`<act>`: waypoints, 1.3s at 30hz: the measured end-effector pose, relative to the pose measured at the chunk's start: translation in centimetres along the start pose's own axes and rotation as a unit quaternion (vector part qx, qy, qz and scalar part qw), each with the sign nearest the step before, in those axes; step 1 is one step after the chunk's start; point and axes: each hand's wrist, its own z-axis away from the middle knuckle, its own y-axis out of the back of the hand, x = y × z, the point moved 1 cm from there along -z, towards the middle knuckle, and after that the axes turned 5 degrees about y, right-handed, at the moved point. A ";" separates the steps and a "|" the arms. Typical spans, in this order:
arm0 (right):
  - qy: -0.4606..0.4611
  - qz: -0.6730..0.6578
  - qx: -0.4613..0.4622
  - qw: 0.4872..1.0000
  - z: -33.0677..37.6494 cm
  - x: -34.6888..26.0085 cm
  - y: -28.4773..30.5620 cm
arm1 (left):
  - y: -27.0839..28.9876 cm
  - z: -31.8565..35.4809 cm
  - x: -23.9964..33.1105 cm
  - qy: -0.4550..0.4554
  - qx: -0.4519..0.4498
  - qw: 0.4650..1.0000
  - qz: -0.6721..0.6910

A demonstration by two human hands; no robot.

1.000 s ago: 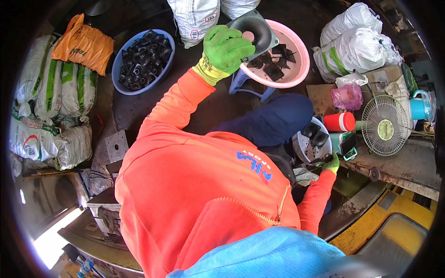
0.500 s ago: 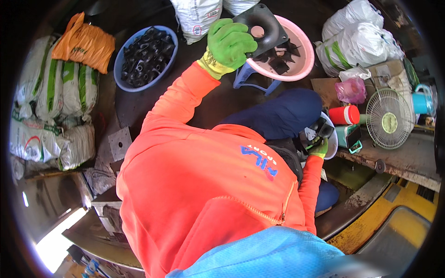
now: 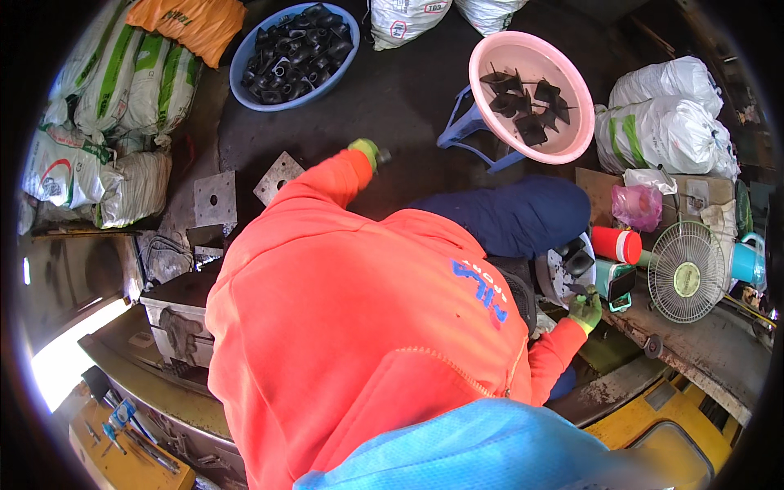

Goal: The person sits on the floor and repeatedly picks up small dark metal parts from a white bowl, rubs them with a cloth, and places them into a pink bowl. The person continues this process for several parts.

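My left hand (image 3: 369,153), in a green and yellow glove, is out over the dark floor with its fingers curled. A small dark thing (image 3: 384,156) shows at its fingertips, too small to name. On the right, my gloved right hand (image 3: 585,311) is by the near rim of a white basin (image 3: 553,278). Its fingers are closed around a dark piece (image 3: 578,289) whose kind I cannot make out. Black molded parts (image 3: 578,260) lie in that basin, beside my knee. Farther off, a pink basin (image 3: 581,90) holds several black thin-edged pieces (image 3: 531,129).
The pink basin rests on a blue stool (image 3: 461,135). A blue basin (image 3: 353,59) full of black parts stands far left, near stacked sacks (image 3: 110,86). Metal plates (image 3: 216,199) lie left. At right are a fan (image 3: 686,278), red flask (image 3: 614,244) and white sacks (image 3: 665,135).
The black square part with a round opening has left my left hand, which came back toward me from the pink basin. My right hand moved nearer, to the white basin's rim. The view shifted.
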 end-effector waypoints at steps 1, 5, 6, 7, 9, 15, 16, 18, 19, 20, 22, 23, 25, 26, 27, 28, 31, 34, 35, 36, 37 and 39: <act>-0.062 -0.058 -0.155 0.984 1.0 -0.8 -1.0 | 1.2 -0.9 -2.1 0.022 0.045 0.998 -0.033; 0.025 0.025 0.024 0.999 3.8 -1.3 -3.1 | 11.0 -5.5 -11.3 0.179 0.352 0.898 0.197; 0.022 0.023 -0.009 0.999 4.3 -1.1 -3.4 | 14.4 -7.0 -13.7 0.230 0.367 0.901 0.013; 0.033 0.020 -0.005 0.999 4.7 -0.8 -3.5 | 17.0 -8.0 -15.7 0.233 0.420 0.870 -0.111; 0.034 0.000 -0.008 0.999 5.1 -0.1 -3.3 | 20.6 -8.9 -18.4 0.110 0.565 0.773 0.266; 0.055 -0.010 -0.100 0.993 5.9 1.2 -3.4 | 20.8 -5.8 -10.6 -0.069 0.337 0.846 -0.407; 0.051 -0.020 -0.090 0.994 6.3 1.2 -3.8 | 19.1 -5.0 -7.7 -0.161 0.289 0.793 -0.511; 0.041 -0.056 -0.095 0.993 7.0 0.7 -5.3 | 14.9 -3.3 -2.7 -0.195 0.338 0.846 -0.364; 0.049 -0.041 -0.138 0.988 7.2 0.3 -6.4 | 12.7 -3.0 -0.5 -0.213 0.291 0.878 -0.314; 0.046 -0.008 -0.156 0.987 7.7 -0.2 -7.4 | 10.4 -2.7 1.4 -0.271 0.263 0.860 -0.342; 0.055 0.033 -0.177 0.982 8.8 -1.3 -9.4 | 6.3 -2.7 4.7 -0.415 0.193 0.781 -0.425; 0.053 0.097 -0.108 0.988 9.1 -1.9 -10.2 | 4.6 -2.7 5.8 -0.433 0.194 0.785 -0.399; 0.061 0.092 -0.075 0.991 9.9 -3.4 -11.4 | 2.4 -3.1 8.2 -0.460 0.033 0.866 -0.192; 0.051 0.075 -0.097 0.991 10.2 -4.1 -11.8 | 1.9 -3.2 9.4 -0.456 -0.132 0.880 -0.004; 0.055 0.051 -0.088 0.993 10.2 -4.8 -11.9 | 2.2 -3.1 10.6 -0.470 -0.062 0.880 -0.018; 0.067 0.040 -0.085 0.993 10.3 -5.5 -11.7 | 3.2 -2.9 12.0 -0.498 0.008 0.866 -0.048; 0.101 -0.041 -0.026 0.994 9.3 -6.5 -9.6 | 7.8 0.3 17.1 -0.532 0.254 0.803 -0.088; 0.142 -0.091 -0.056 0.984 7.9 -6.1 -6.1 | 15.0 5.8 24.5 -0.557 0.461 0.691 -0.013; 0.161 -0.078 0.112 0.978 7.9 -6.1 -4.5 | 17.2 7.7 27.5 -0.567 0.452 0.687 0.045; 0.172 -0.101 0.041 0.979 7.9 -6.3 -3.6 | 19.2 9.7 30.5 -0.580 0.497 0.643 0.050; 0.228 -0.062 0.078 0.969 8.1 -6.4 -2.6 | 20.7 11.7 33.7 -0.607 0.441 0.648 0.133; 0.216 -0.159 -0.072 0.961 8.5 -6.8 -1.8 | 22.0 15.1 39.6 -0.669 0.297 0.627 0.266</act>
